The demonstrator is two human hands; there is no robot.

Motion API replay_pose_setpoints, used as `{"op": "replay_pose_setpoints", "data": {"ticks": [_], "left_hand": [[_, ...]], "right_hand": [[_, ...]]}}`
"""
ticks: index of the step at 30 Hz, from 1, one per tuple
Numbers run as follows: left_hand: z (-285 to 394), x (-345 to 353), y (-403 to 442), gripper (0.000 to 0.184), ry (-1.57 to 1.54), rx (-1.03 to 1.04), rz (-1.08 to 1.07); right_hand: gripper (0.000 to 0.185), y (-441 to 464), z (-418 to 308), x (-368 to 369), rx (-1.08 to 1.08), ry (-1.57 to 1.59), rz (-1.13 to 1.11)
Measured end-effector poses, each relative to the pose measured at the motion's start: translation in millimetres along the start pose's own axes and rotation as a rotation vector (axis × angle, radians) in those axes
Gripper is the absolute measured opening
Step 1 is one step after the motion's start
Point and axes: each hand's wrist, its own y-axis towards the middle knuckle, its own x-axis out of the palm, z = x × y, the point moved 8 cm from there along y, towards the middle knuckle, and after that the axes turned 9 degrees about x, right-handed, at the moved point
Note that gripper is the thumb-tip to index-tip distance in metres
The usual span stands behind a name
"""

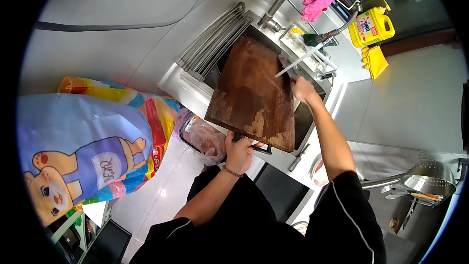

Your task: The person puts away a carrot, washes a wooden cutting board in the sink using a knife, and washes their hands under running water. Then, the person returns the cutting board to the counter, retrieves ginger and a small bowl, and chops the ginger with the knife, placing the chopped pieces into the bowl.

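Observation:
A large dark wooden board [251,90], wet and worn lighter in patches, lies tilted over the sink. Its black handle [259,147] is at the near edge, and my left hand [238,155] is wrapped round it. My right hand [304,89] is at the board's right edge with its fingers closed; it is blurred, and whatever it holds is hidden. Water [298,62] streams from the faucet [337,32] onto the board's upper right part.
A metal roll-up rack [215,44] lies left of the sink. Behind it stand a yellow detergent bottle [371,27] and a pink cloth [318,3]. A knife [299,158] rests on the near counter. A bag-lined bin [202,137] is below left, a strainer [430,178] at right.

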Motion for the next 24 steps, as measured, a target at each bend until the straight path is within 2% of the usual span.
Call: {"op": "replay_pose_setpoints", "data": {"ticks": [1,3,4,6,8,10,13,16,17,18,20,21,23,24], "left_hand": [[-1.3,-0.7,-0.2,0.048,-0.025,-0.02,-0.033],[2.8,-4.4,0.1,0.046,0.013,-0.021,-0.014],[3.6,-2.3,-1.3,0.046,0.027,-0.025,-0.001],[9.4,2.8,-4.8,0.042,0.038,-0.025,0.063],[11.3,5.5,-3.4,0.04,0.024,0.009,0.06],[11.2,10.2,-0.5,0.041,0.027,0.016,0.021],[14.6,13.7,-5.2,0.044,0.009,0.009,0.061],[12.1,9.8,-4.3,0.048,0.0,0.006,0.074],[9.7,5.0,-1.4,0.049,0.003,0.009,0.065],[1.6,-5.2,0.2,0.049,-0.009,-0.001,0.054],[3.1,-10.6,-4.9,0.048,0.056,-0.017,0.065],[2.7,-8.0,-2.6,0.048,0.079,-0.024,0.062],[7.4,-2.7,3.6,0.047,0.074,-0.014,0.06],[11.4,-1.0,3.3,0.047,0.046,-0.006,0.064]], "right_hand": [[0.038,6.9,-3.1,-10.2,-0.013,0.007,0.066],[0.043,-30.0,8.0,-28.6,-0.025,0.024,0.019],[0.04,-74.3,10.5,-42.6,-0.097,-0.007,0.092],[0.036,-184.8,5.4,-69.7,-0.051,-0.045,0.056],[0.038,-272.2,11.8,-76.1,0.075,-0.126,-0.156],[0.039,-332.7,12.9,-77.2,-0.062,-0.134,-0.114],[0.04,-364.2,3.2,-70.1,0.039,-0.162,-0.277],[0.04,-306.2,1.1,-49.9,-0.089,-0.151,-0.082],[0.039,-258.6,0.7,-36.8,0.083,-0.07,-0.181],[0.037,-196.2,5.7,-19.0,-0.065,0.047,-0.091],[0.038,-85.0,-1.6,0.7,-0.099,-0.004,0.031],[0.039,-63.4,-6.1,-5.9,-0.009,-0.056,0.016],[0.038,-67.5,1.5,-18.0,-0.142,-0.031,0.095],[0.038,-102.5,-0.6,-32.0,-0.133,-0.013,0.056]]}}
